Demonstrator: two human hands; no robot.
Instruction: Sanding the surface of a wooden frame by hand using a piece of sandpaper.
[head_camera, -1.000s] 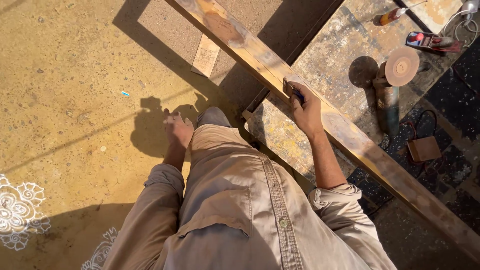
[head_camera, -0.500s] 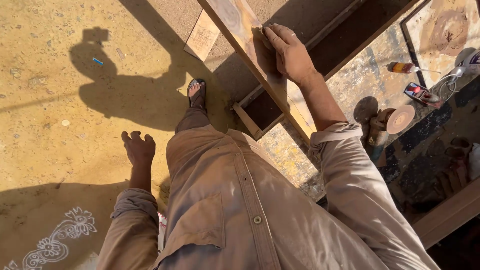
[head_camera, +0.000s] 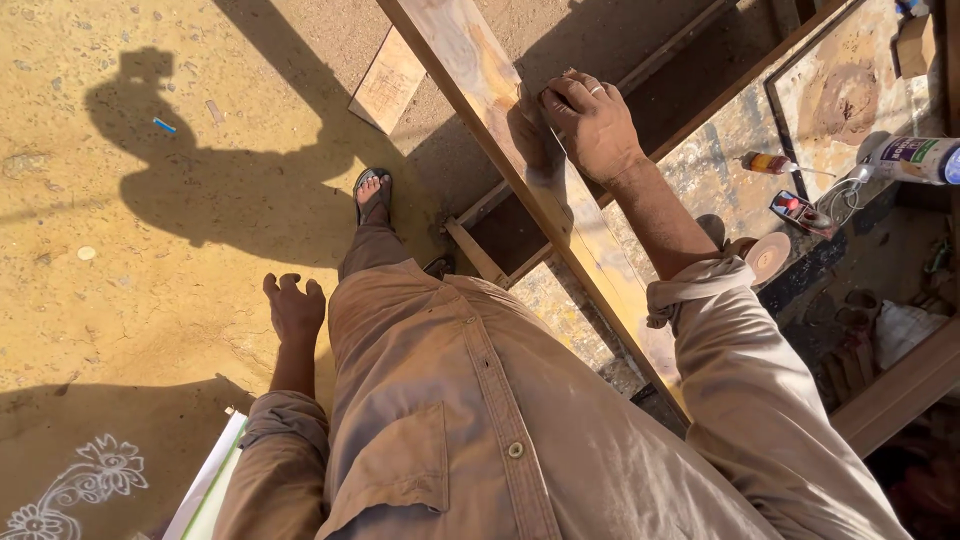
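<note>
- Plank (head_camera: 470, 75) is my focus: a long, narrow timber board running diagonally from the top centre of the view down toward the lower right, passing under my right forearm and resting across a paint-spattered work surface (head_camera: 700, 160).
- Nearest me, my left hand (head_camera: 295, 305) hangs at my side over the sandy ground (head_camera: 120, 280), fingers loosely curled and holding nothing.
- Further out, my right hand (head_camera: 592, 122) lies on the plank's top face with the fingers bent and pressed down. Whether a small pad or block sits under them I cannot tell; the hand covers it.
- Progress, as I judge it: the wood looks mottled, with pale bare patches beside amber and brownish stains, so the surface work seems only partly done. The stretch beyond the hand toward the top edge looks just as uneven as the stretch near me, so a good deal seems left.
- The plank's edges read straight and its face flat, catching hard sunlight.
- Beyond and to the right, a disc-headed power tool (head_camera: 765, 255) lies on the work surface, well apart from my hand, with a small bottle (head_camera: 765, 163) and a white tube (head_camera: 915, 160) further off.
- Left of the plank, a short flat offcut (head_camera: 388, 80) lies on the ground.
</note>
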